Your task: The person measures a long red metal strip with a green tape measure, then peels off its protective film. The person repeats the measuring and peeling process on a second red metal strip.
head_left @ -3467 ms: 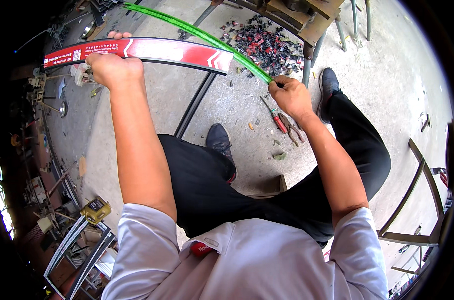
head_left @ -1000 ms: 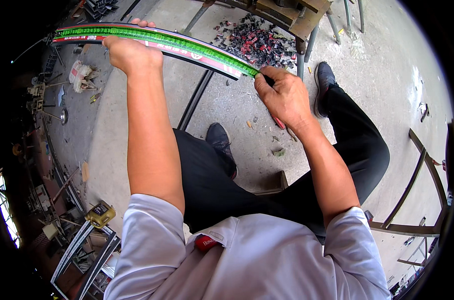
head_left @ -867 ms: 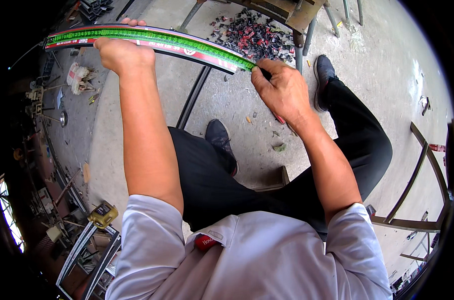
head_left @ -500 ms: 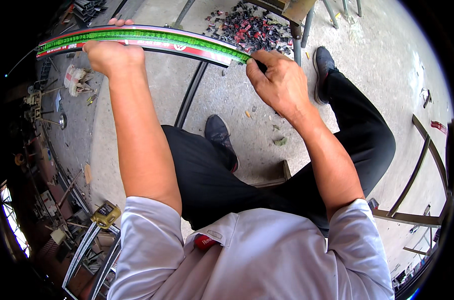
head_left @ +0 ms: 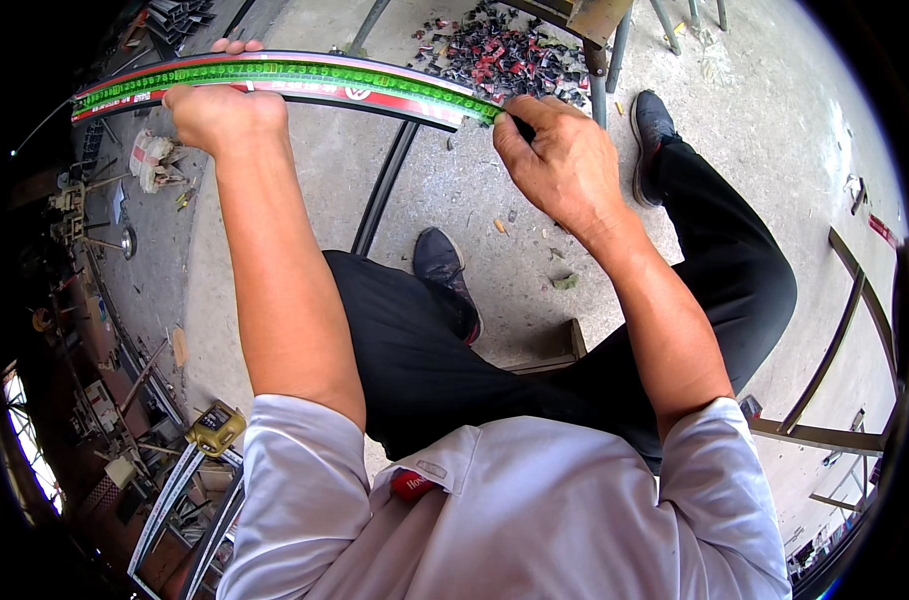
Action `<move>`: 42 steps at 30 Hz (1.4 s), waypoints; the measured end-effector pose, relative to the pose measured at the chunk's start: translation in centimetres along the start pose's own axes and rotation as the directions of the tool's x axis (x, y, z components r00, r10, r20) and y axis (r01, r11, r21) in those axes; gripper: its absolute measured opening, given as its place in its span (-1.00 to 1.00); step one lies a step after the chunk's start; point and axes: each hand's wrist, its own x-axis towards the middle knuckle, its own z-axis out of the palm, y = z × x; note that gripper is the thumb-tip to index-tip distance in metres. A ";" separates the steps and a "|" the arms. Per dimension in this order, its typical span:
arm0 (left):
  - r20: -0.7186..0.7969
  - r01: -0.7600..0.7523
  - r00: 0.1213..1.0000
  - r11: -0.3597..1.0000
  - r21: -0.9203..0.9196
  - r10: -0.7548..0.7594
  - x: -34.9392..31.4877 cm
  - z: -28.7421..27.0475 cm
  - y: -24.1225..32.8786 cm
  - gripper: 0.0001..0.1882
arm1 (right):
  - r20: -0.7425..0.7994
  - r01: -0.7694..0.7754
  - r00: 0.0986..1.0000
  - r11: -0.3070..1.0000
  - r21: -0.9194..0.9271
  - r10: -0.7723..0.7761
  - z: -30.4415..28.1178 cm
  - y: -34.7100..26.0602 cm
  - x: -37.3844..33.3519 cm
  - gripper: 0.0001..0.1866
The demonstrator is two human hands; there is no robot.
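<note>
A long strip-like profile (head_left: 404,107), black along its edges and covered in red-and-white film, runs across the upper left. My left hand (head_left: 232,118) is closed around it, with the thumb side below and fingertips showing over the far edge. The green blade of a tape measure (head_left: 324,76) lies lengthwise along the profile, its far left end near the profile's left tip. Just beyond the profile's right end, my right hand (head_left: 564,160) is closed on the tape measure; only a dark bit of its body shows between thumb and forefinger.
A heap of black and red scraps (head_left: 514,55) lies on the concrete ahead, beside a metal-legged stand (head_left: 596,90). A dark bar (head_left: 386,185) stretches from under the profile toward my left leg. Metal frames (head_left: 824,350) lie right; a yellow tool (head_left: 215,428) sits lower left among clutter.
Both hands, the profile and the tape measure hold almost the same place. The floor and my legs appear shifted slightly in the view.
</note>
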 end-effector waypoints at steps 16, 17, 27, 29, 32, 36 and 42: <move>-0.030 0.006 1.000 1.000 -0.007 -0.006 0.2 0.0 0.3 -0.36 | -0.003 0.004 1.000 1.000 -0.008 -0.004 -0.1 -0.3 0.1 -0.75; -0.031 0.003 1.000 1.000 -0.029 -0.004 0.3 -0.1 0.2 -0.36 | -0.010 0.008 1.000 1.000 -0.008 -0.008 -0.1 -0.3 0.1 -0.75; -0.026 0.008 1.000 0.998 -0.057 -0.009 0.5 -0.3 0.4 -0.41 | -0.047 0.036 0.998 0.999 -0.025 -0.037 0.1 -0.4 0.1 -0.77; -0.032 0.005 0.999 0.998 -0.062 -0.007 0.6 -0.4 0.5 -0.41 | -0.047 0.041 0.998 0.999 -0.030 -0.042 0.3 -0.3 0.1 -0.77; -0.051 -0.009 0.999 0.997 -0.074 0.005 0.5 -0.4 0.5 -0.42 | -0.045 0.040 0.998 0.999 -0.032 -0.041 0.2 -0.4 0.0 -0.77; -0.069 -0.011 0.998 0.996 -0.088 0.005 0.1 -0.2 0.6 -0.52 | -0.042 0.039 0.998 0.999 -0.034 -0.040 0.2 -0.5 0.1 -0.78; -0.067 -0.024 0.998 0.995 -0.099 0.017 0.0 0.0 0.7 -0.61 | -0.050 0.046 0.998 0.998 -0.036 -0.048 0.3 -0.4 0.1 -0.78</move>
